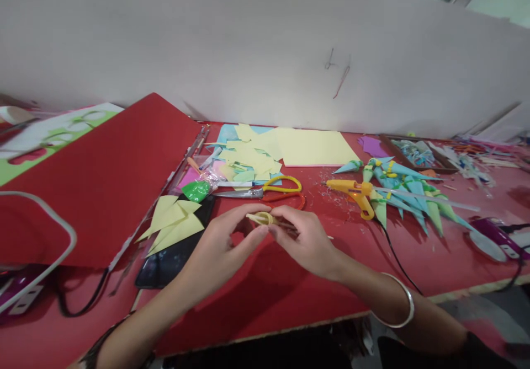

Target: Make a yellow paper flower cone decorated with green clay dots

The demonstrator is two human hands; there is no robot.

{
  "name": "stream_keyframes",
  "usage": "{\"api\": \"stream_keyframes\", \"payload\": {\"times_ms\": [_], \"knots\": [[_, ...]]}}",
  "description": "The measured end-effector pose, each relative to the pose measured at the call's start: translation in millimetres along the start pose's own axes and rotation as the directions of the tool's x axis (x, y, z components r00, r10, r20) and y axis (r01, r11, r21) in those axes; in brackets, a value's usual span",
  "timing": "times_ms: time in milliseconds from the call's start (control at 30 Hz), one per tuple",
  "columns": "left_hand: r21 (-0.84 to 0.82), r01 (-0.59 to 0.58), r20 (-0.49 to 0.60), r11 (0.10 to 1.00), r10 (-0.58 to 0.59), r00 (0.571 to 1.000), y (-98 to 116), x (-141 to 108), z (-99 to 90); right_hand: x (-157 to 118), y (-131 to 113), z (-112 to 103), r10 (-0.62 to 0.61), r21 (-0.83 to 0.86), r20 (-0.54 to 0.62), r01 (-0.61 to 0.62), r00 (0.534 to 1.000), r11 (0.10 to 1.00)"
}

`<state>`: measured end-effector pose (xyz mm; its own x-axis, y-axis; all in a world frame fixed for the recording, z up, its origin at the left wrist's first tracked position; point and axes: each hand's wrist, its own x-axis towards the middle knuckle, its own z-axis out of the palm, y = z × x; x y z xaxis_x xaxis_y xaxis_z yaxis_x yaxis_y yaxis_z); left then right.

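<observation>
Between the fingertips of both hands is a small rolled piece of pale yellow paper (pixel 261 218), above the red table (pixel 265 308). My left hand (pixel 229 236) pinches it from the left, thumb below and fingers above. From the right, my right hand (pixel 304 239) holds the same roll, and a thin stick shows by its fingers. Scissors (pixel 265 191) with yellow and red handles lie just behind the hands. Cut yellow paper pieces (pixel 176 220) rest on a dark phone (pixel 161 267) beside my left forearm.
Behind lie yellow sheets (pixel 317 147) and paper scraps (pixel 248 159). At right are an orange glue gun (pixel 351 190) with its cord, blue and green paper cones (pixel 408 190) and a tray (pixel 441 162). A large red board (pixel 120 176) stands at left.
</observation>
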<state>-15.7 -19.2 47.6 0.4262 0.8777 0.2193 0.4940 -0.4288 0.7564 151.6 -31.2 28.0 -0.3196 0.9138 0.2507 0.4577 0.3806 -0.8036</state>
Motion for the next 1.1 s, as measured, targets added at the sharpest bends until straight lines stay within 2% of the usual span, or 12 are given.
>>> {"api": "stream_keyframes", "payload": {"times_ms": [200,367,467,567,667,733,900,1000,1100], "knots": [[0.079,-0.06,-0.107,0.995,0.068,0.992,-7.3,11.7,-1.0,5.3,5.3,-1.0,0.021,-0.016,-0.072,-0.023,0.997,1.0],[-0.029,0.032,-0.095,0.999,-0.035,0.995,-10.9,17.6,-3.4,7.0,8.2,-1.7,0.041,0.027,-0.057,-0.04,0.998,0.999],[-0.044,0.075,-0.159,0.996,-0.081,0.984,-17.6,26.0,-7.8,12.8,9.4,-4.4,0.063,0.064,-0.063,-0.059,0.996,0.996],[-0.01,0.092,-0.323,0.996,-0.09,0.942,-29.6,34.0,-15.0,24.5,15.1,-8.8,0.069,-0.042,-0.023,-0.07,0.997,0.997],[0.038,0.113,-0.38,0.993,-0.091,0.92,-41.0,36.9,-19.9,41.0,29.2,-10.5,0.056,-0.245,0.039,-0.045,0.998,0.968],[0.074,0.119,-0.38,0.99,-0.083,0.921,-45.0,36.3,-20.1,54.0,42.7,-8.8,0.058,-0.342,0.043,-0.04,0.997,0.939],[0.149,0.079,-0.316,0.986,-0.029,0.948,-42.9,34.1,-13.0,89.9,69.1,2.5,0.047,-0.388,0.049,-0.025,0.998,0.922],[0.171,0.06,-0.274,0.983,-0.011,0.962,-39.7,34.3,-9.0,109.8,69.1,8.5,-0.014,-0.383,0.093,0.049,0.996,0.923],[0.187,0.053,-0.267,0.981,-0.001,0.964,-38.1,34.6,-7.5,119.6,60.4,8.4,-0.07,-0.378,0.07,0.092,0.995,0.921]]}}
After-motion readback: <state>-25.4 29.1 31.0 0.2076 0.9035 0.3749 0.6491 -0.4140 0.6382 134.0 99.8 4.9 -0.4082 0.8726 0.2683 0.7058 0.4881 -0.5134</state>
